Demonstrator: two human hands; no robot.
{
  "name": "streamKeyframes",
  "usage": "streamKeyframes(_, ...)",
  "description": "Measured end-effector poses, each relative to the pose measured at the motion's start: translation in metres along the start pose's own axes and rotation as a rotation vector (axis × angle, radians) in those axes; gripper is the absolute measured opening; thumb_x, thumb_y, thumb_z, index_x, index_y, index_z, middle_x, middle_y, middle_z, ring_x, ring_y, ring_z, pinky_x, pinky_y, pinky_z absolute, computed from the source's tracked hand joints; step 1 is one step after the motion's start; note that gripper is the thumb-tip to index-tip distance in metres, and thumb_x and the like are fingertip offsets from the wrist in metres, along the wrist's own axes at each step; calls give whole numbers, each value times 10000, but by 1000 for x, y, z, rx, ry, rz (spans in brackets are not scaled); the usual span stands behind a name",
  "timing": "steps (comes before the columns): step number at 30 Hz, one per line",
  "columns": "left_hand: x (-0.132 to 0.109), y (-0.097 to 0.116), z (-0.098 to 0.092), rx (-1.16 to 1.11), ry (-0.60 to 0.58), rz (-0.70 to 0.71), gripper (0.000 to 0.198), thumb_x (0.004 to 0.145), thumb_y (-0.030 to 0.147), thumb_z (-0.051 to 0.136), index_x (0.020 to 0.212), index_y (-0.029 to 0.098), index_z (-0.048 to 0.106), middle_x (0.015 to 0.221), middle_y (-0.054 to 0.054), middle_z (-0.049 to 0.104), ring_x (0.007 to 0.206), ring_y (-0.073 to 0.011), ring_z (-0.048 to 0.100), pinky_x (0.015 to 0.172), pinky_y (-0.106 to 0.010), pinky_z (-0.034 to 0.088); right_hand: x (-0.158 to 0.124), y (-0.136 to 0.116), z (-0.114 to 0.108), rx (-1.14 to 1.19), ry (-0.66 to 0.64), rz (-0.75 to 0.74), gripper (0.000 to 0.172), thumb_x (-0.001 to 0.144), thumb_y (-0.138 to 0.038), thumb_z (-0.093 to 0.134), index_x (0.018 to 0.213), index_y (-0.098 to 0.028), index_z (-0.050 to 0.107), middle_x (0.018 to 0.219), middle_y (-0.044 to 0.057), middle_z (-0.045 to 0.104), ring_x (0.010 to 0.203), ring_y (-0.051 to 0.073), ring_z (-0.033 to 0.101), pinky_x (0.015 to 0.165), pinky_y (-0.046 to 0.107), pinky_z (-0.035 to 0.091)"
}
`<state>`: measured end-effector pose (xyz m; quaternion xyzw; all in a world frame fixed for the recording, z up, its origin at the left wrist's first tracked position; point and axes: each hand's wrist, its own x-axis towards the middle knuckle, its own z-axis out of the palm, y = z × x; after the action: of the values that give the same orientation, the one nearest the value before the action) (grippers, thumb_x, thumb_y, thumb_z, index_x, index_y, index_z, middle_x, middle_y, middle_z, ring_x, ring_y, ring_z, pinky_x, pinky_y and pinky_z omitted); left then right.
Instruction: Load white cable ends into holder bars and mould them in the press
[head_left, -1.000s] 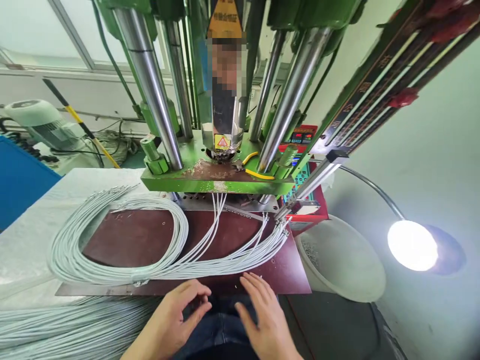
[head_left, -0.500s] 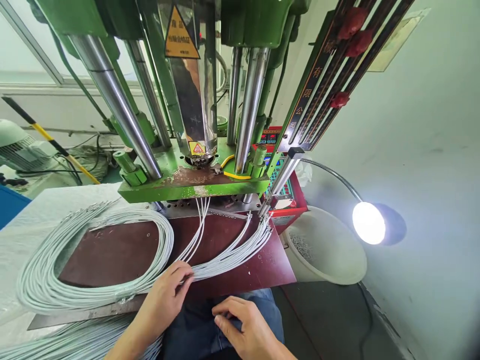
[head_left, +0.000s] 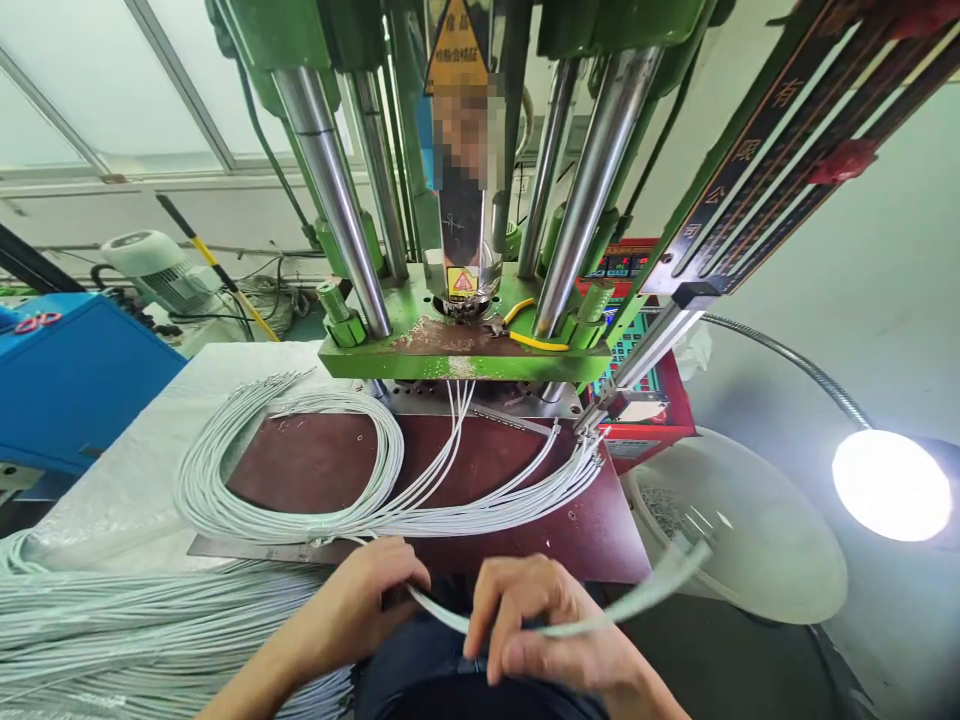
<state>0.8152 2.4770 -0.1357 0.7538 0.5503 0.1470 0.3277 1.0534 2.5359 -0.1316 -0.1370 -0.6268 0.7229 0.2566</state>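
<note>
In the head view, the white tub (head_left: 757,560) sits just right of the brown work plate (head_left: 315,470), and small dark scraps lie heaped against its inner left wall. On that plate one looped bundle of pale grey cables (head_left: 300,500) curls round. A few strands run up under the green press (head_left: 457,350) behind the plate, and many more fan out to the plate's right back corner. A second, straighter bundle (head_left: 112,620) lies off the plate's near left edge.

Your left hand (head_left: 360,610) and right hand (head_left: 547,625) hover at the plate's near edge. Both are pinched shut on one loose cable (head_left: 600,620), which runs between them and arcs out blurred towards the tub.

One bright lamp (head_left: 892,485) shines beyond the tub. Two yellow warning triangles mark the press column, their lettering too small to read. The dark rail (head_left: 750,170) rising right of the press carries Chinese characters.
</note>
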Motion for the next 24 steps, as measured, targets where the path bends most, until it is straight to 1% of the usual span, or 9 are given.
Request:
streamKeyframes(2, -13, -6, 23, 159, 158, 102, 183, 855, 112, 492, 768, 188, 634, 737, -33, 662, 732, -171, 580, 678, -283, 477, -13, -1, 3, -94, -58, 26, 433, 963, -477, 484, 841, -187, 781, 899, 76, 738, 844, 178, 660, 804, 294, 478)
streamKeyframes(5, -20, -9, 42, 241, 273, 179, 182, 888, 122, 488, 982, 179, 633, 900, -74, 690, 873, -201, 614, 801, -338, 525, -30, 15, 3, -131, 62, 83, 502, 1002, -486, 381, 901, -194, 777, 945, 85, 731, 875, 183, 662, 815, 291, 484)
streamKeyframes(8, -11, -7, 38, 201, 288, 227, 309, 890, 161, 549, 1199, 176, 561, 1095, -97, 674, 1033, -205, 607, 915, -340, 525, -40, 39, -5, -119, 254, 186, 541, 987, -532, 380, 853, -180, 769, 965, 108, 722, 861, 198, 653, 793, 300, 508)
streamKeyframes(10, 0, -9, 30, 222, 318, 227, 300, 913, 138, 512, 1207, 174, 559, 1098, -94, 667, 1041, -195, 606, 930, -331, 523, -45, 49, -11, -109, 376, 242, 555, 980, -546, 384, 843, -166, 764, 1007, 127, 714, 874, 207, 652, 798, 310, 522)
streamKeyframes(12, 10, -14, 23, 320, 354, 200, 285, 925, 89, 452, 1160, 171, 592, 1057, -93, 665, 1014, -202, 608, 924, -355, 523, -49, 51, -11, -111, 426, 251, 545, 985, -535, 382, 867, -167, 766, 1047, 133, 710, 930, 218, 655, 828, 318, 526)
streamKeyframes(14, 17, -20, 18, 447, 352, 178, 273, 920, 70, 433, 1084, 162, 630, 1014, -96, 659, 973, -221, 609, 885, -386, 531, -50, 47, -4, -133, 390, 201, 506, 994, -505, 387, 915, -183, 769, 1056, 125, 712, 985, 221, 656, 856, 319, 523)
streamKeyframes(17, 20, -26, 16, 573, 325, 176, 210, 929, 123, 457, 965, 160, 660, 936, -84, 648, 893, -229, 606, 792, -388, 540, -46, 36, 10, -150, 281, 49, 459, 1009, -454, 387, 987, -186, 760, 1014, 119, 726, 942, 200, 677, 845, 311, 529)
streamKeyframes(20, 19, -28, 17, 596, 323, 191, 214, 939, 141, 458, 944, 181, 669, 903, -64, 640, 852, -209, 599, 753, -358, 531, -40, 30, 18, -137, 208, -82, 428, 1015, -409, 398, 1009, -165, 749, 966, 127, 736, 907, 185, 691, 813, 286, 538)
streamKeyframes(24, 19, -30, 16, 547, 336, 211, 228, 943, 115, 448, 931, 185, 664, 883, -51, 641, 831, -184, 598, 756, -325, 519, -37, 29, 18, -121, 216, -96, 393, 1018, -366, 409, 1001, -157, 742, 950, 130, 734, 899, 177, 694, 808, 271, 533)
